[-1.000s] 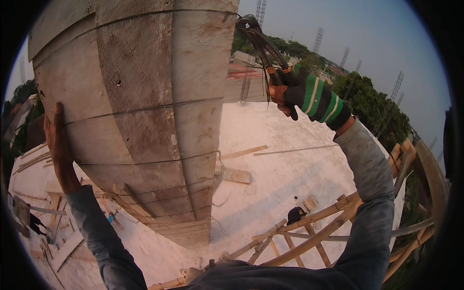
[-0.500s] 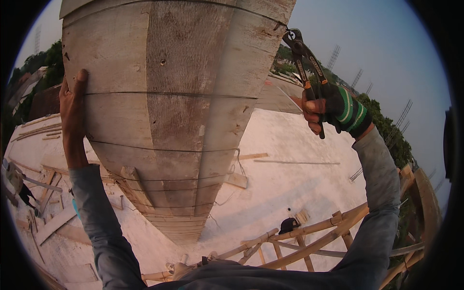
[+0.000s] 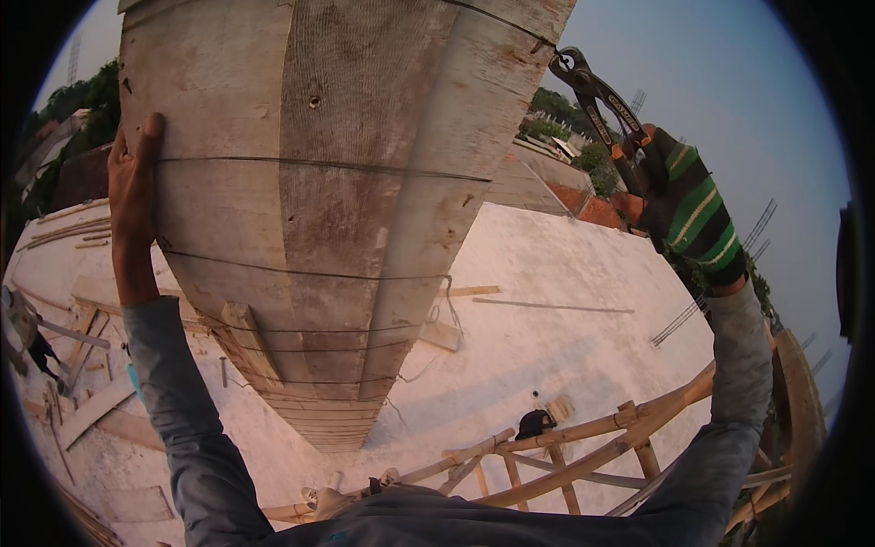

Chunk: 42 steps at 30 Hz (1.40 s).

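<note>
A tall column form of worn wooden boards [image 3: 355, 219] rises in front of me, bound by several turns of thin dark tie wire [image 3: 324, 163]. Bare, my left hand [image 3: 135, 205] grips the form's left edge, thumb on the near face and the other fingers mostly hidden. My right hand [image 3: 694, 205], in a green and black striped glove, is closed round the handles of metal pincers [image 3: 597, 98]. The jaws of the pincers are at the upper right edge of the form, where the topmost visible wire [image 3: 501, 25] ends beside a nail.
Bamboo scaffold poles [image 3: 602, 442] cross below me at the right. Far down lies a pale slab [image 3: 547, 310] with loose planks [image 3: 100, 410] on its left side. A person [image 3: 32, 337] stands there, and a dark bag-like object [image 3: 535, 423] lies lower right.
My right hand has swung right and turned at the wrist, tilting the pincers' handles outward while the jaws stay at the wire. My left hand keeps its hold on the form.
</note>
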{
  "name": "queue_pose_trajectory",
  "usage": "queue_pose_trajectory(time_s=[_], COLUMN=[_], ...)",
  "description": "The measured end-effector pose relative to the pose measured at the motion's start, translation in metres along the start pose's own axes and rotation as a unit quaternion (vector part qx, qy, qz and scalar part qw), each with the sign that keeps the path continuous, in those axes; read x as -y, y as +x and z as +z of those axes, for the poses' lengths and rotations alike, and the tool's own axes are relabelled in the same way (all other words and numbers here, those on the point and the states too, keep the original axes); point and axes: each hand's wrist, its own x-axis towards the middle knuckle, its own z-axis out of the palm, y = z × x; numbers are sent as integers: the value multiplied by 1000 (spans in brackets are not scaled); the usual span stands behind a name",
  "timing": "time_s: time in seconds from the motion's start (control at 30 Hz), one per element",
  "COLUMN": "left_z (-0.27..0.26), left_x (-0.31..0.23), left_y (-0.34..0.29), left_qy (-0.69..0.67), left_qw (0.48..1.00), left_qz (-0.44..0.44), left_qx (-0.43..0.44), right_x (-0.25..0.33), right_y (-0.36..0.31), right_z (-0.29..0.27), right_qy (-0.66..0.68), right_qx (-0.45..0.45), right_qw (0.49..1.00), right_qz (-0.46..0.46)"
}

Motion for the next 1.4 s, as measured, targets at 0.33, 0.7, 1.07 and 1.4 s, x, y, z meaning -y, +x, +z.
queue_pose_trajectory(time_s=[0.33,0.7,1.07,1.4], left_z=[1,2,2,-34], left_x=[0,-2,5,-47], left_y=[0,-1,-2,25], left_qy=[27,-2,-63,-56], left_qw=[999,1000,996,985], left_qz=[-14,-3,28,45], left_qx=[-26,-2,53,157], right_x=[1,-38,-32,-9], right_y=[-4,-16,0,-18], right_z=[-3,3,-20,2], right_qy=[-288,104,252,377], right_qx=[-235,-53,128,172], right_qw=[915,983,959,910], right_qz=[-157,-143,23,2])
